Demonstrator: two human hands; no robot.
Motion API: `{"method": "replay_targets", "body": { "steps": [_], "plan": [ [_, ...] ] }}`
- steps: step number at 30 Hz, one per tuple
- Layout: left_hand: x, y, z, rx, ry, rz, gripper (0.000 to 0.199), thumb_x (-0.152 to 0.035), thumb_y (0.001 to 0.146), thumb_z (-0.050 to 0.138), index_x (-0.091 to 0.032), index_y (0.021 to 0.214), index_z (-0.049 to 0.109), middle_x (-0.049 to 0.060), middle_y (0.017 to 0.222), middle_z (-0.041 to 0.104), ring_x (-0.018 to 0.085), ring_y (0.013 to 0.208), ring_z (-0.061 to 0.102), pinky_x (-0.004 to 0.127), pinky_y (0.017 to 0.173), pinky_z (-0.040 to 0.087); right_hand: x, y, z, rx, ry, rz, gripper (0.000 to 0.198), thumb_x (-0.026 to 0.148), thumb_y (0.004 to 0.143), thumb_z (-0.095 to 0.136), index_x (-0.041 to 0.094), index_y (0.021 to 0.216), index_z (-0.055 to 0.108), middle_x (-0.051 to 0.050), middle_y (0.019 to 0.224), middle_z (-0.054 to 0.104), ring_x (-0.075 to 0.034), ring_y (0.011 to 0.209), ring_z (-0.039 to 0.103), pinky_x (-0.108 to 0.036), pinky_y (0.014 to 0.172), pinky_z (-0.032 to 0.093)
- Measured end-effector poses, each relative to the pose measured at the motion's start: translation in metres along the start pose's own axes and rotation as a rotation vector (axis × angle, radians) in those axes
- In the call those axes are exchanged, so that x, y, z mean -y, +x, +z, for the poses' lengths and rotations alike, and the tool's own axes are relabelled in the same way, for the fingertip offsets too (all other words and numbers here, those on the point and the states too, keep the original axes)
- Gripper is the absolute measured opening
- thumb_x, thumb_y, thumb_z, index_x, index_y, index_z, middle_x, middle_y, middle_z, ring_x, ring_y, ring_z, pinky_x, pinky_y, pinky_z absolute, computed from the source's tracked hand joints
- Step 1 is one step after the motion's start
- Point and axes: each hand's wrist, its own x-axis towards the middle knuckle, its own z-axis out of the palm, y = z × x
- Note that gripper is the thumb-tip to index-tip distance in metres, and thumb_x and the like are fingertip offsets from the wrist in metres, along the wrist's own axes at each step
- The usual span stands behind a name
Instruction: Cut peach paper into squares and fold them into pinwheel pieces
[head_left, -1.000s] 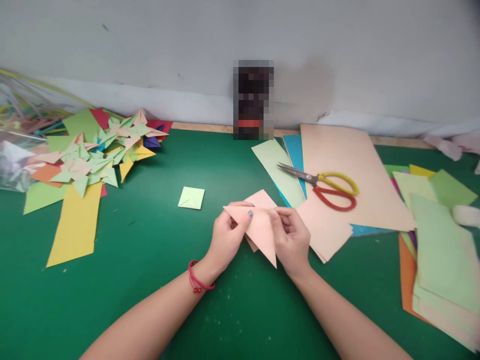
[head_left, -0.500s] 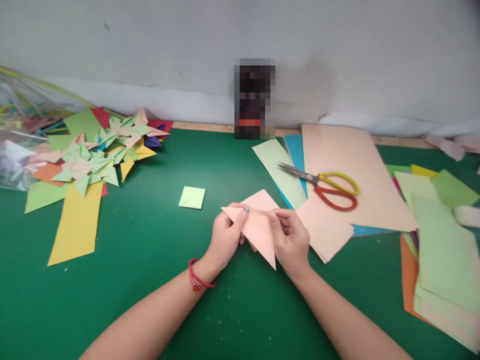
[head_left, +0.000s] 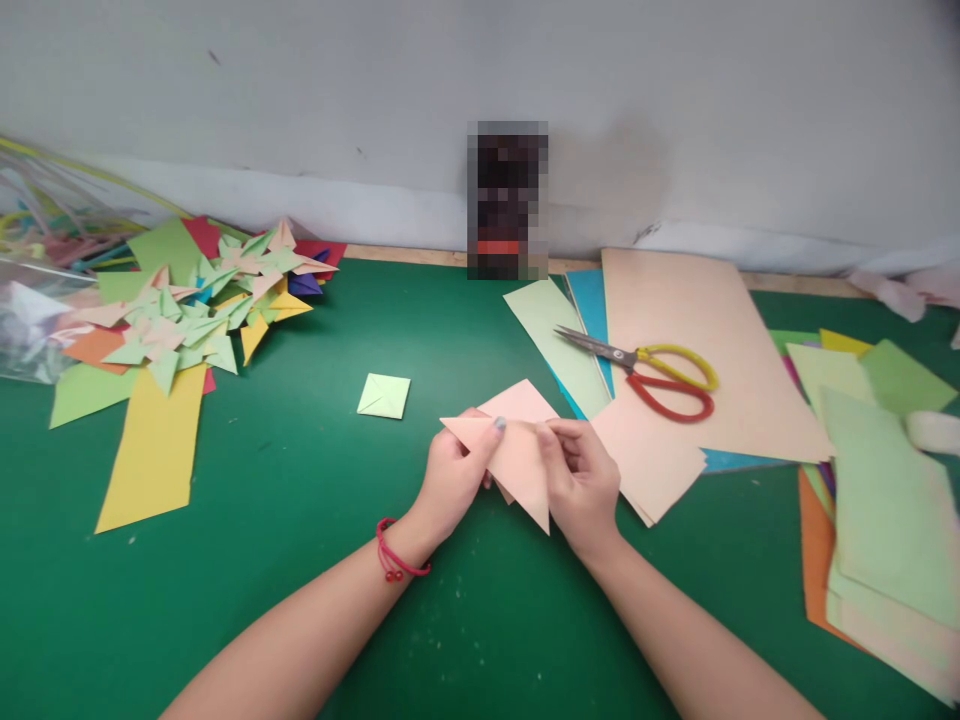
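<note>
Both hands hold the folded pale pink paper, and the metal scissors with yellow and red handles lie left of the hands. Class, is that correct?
Not quite: in the head view, the metal scissors with yellow and red handles lie to the right of the left hand and right hand, which do hold the folded pale pink paper.

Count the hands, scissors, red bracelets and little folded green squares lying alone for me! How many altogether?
Hands: 2
Scissors: 1 pair
Red bracelet: 1
Little folded green square: 1
Total: 5
</note>
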Motion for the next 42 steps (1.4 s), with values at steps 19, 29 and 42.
{"method": "replay_targets", "body": {
  "steps": [19, 29, 42],
  "plan": [
    [0.0005, 0.0034, 0.0002, -0.091, -0.147, 0.027, 0.031, -0.040, 0.087, 0.045, -0.017, 0.066, 0.046, -0.007, 0.039, 0.041, 0.006, 0.035, 0.036, 0.017, 0.039, 0.030, -0.0002, 0.0027, 0.0013, -0.052, 0.073, 0.059, 0.005, 0.025, 0.082, 0.055, 0.020, 0.081, 0.056, 0.001, 0.068, 0.060, -0.011, 0.059, 0.058, -0.020, 0.050, 0.046],
    [0.0029, 0.0036, -0.0004, -0.097, -0.250, 0.010, 0.030, -0.043, 0.087, 0.042, -0.016, 0.081, 0.053, -0.007, 0.039, 0.042, 0.006, 0.034, 0.037, 0.017, 0.037, 0.030, -0.0005, 0.0018, 0.0003, -0.048, 0.039, 0.064, 0.009, 0.028, 0.082, 0.054, 0.020, 0.081, 0.056, 0.000, 0.069, 0.059, -0.012, 0.059, 0.057, -0.022, 0.049, 0.047],
    [-0.0008, 0.0014, -0.0007, -0.026, -0.198, 0.026, 0.023, -0.033, 0.085, 0.050, -0.018, 0.102, 0.050, -0.009, 0.042, 0.043, 0.006, 0.037, 0.038, 0.017, 0.040, 0.030, -0.0023, 0.0023, 0.0002, -0.077, 0.051, 0.073, 0.008, 0.027, 0.082, 0.055, 0.020, 0.081, 0.057, 0.001, 0.068, 0.061, -0.012, 0.058, 0.058, -0.021, 0.049, 0.046]
  ]
}}
